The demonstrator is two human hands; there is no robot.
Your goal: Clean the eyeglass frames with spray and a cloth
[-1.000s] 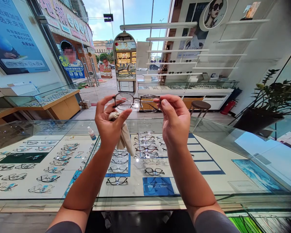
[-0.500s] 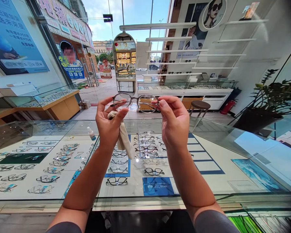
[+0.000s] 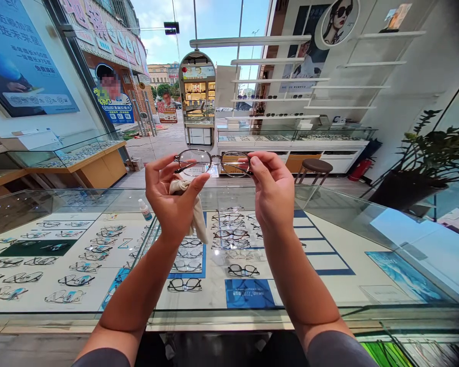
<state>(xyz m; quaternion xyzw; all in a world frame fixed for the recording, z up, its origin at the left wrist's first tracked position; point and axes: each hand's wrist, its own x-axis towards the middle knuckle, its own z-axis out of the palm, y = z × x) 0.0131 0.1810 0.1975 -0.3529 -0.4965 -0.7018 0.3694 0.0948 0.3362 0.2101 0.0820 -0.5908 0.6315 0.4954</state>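
I hold a pair of thin dark-framed glasses (image 3: 213,162) up at chest height, lenses facing away. My left hand (image 3: 171,196) pinches the left lens rim between thumb and fingers, and a beige cleaning cloth (image 3: 193,209) hangs from its palm. My right hand (image 3: 272,191) is closed on the right end of the frame. Both hands hover above a glass display counter (image 3: 329,224).
Under the counter glass lie several rows of glasses (image 3: 229,234) on white and blue trays. A small spray bottle (image 3: 144,209) stands on the counter to the left. Beyond are more showcases, a round stool (image 3: 314,166), wall shelves and a potted plant (image 3: 428,158) at right.
The glasses and both hands have drifted slightly left and tilted a little; the cloth has bunched higher in my left palm. The grip on the frame is unchanged.
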